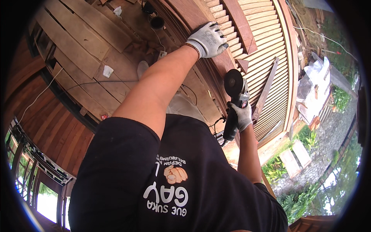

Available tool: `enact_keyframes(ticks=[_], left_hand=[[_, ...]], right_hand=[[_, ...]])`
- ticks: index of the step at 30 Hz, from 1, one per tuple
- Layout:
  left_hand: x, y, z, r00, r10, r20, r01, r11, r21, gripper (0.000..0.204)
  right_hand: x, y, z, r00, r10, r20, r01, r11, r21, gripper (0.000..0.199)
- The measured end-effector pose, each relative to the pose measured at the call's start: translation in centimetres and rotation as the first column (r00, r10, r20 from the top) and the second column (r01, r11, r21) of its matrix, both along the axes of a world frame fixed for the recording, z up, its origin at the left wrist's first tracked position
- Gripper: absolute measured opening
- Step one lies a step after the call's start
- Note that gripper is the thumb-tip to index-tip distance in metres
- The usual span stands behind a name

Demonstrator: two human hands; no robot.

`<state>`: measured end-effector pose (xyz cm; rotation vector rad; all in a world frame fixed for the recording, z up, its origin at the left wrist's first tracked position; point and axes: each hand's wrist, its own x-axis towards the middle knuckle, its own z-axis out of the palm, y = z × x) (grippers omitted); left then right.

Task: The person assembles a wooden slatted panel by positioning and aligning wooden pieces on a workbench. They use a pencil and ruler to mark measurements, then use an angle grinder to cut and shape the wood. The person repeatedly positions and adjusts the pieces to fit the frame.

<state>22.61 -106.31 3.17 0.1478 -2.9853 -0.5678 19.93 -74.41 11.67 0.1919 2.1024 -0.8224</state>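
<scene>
My left hand point(208, 39), in a white glove with dark fingertips, rests palm down on a thick reddish-brown wooden beam point(222, 64), its fingers apart near the beam's edge. Lower and to the right, my gloved right hand point(242, 116) is closed around the body of a black angle grinder point(232, 124). The grinder's dark round disc point(233, 83) points away from me, close to the beam and the slatted wooden panel point(266, 83). Whether the disc is spinning cannot be told. Part of the grip lies hidden behind the tool.
On the slats lie a reddish board point(240, 29), a small wooden offcut point(242, 65) and a long handsaw-shaped strip point(266, 91). Cables point(102, 81) cross the plank floor point(83, 67) to the left. Clear plastic sheeting point(315, 87) lies beyond the panel at right.
</scene>
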Motion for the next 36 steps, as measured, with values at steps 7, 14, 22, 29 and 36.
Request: enact_keyframes(ticks=[7,14,22,29,36], left_hand=[[0.0,0.0,0.3,1.0,-0.013,0.016,0.013,1.0,0.008,0.039],[0.0,0.1,-0.6,0.999,0.016,-0.051,-0.016,1.0,-0.011,0.039],[0.1,0.1,-0.3,1.0,0.013,-0.024,-0.013,1.0,-0.008,0.039],[0.0,0.0,-0.3,1.0,0.013,-0.02,-0.013,1.0,-0.001,0.039],[0.0,0.0,-0.4,0.999,0.016,-0.045,-0.016,1.0,0.006,0.037]], right_hand=[[-1.2,-1.2,-0.3,0.998,-0.061,0.027,0.063,0.997,-0.053,0.032],[-1.9,-2.4,-0.6,0.997,-0.072,0.019,0.073,0.994,-0.078,0.032],[-2.6,-3.6,-0.4,0.996,-0.08,0.035,0.084,0.99,-0.113,0.029],[-3.5,-4.9,-0.5,0.998,-0.066,0.011,0.067,0.99,-0.124,0.03],[-2.5,-3.1,-0.5,0.997,-0.07,0.04,0.074,0.992,-0.105,0.03]])
